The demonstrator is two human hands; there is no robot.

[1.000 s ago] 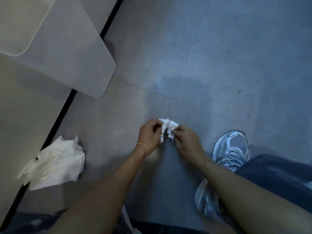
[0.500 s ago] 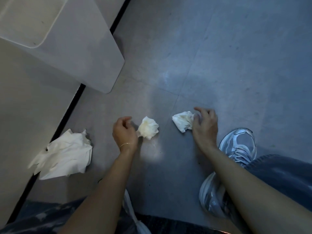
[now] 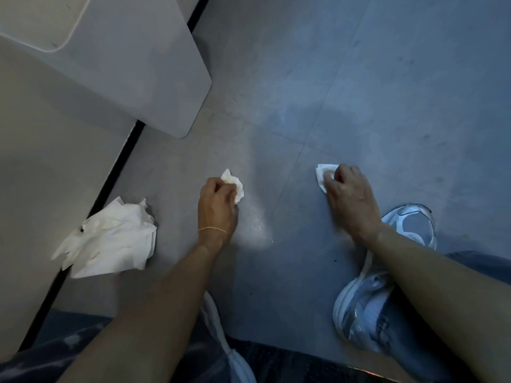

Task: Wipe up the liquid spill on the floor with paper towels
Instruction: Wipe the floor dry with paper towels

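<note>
My left hand (image 3: 217,207) grips a small crumpled piece of paper towel (image 3: 234,186), slightly yellowed, down on the grey tiled floor (image 3: 290,106). My right hand (image 3: 349,194) presses a second small white piece of paper towel (image 3: 323,175) flat against the floor further right. A faint shiny wet patch (image 3: 258,230) lies on the floor between the two hands, just right of my left wrist. A larger crumpled wad of white paper towels (image 3: 110,239) lies on the floor to the left, untouched.
A pale bin or cabinet base (image 3: 132,70) stands at the upper left beside a dark floor strip (image 3: 119,170). My right foot in a light grey sneaker (image 3: 387,286) rests at the lower right; dark denim knees fill the bottom edge.
One piece of towel held by both hands was pulled into two pieces. The hands moved apart, each taking a piece, and now press them to the floor.
</note>
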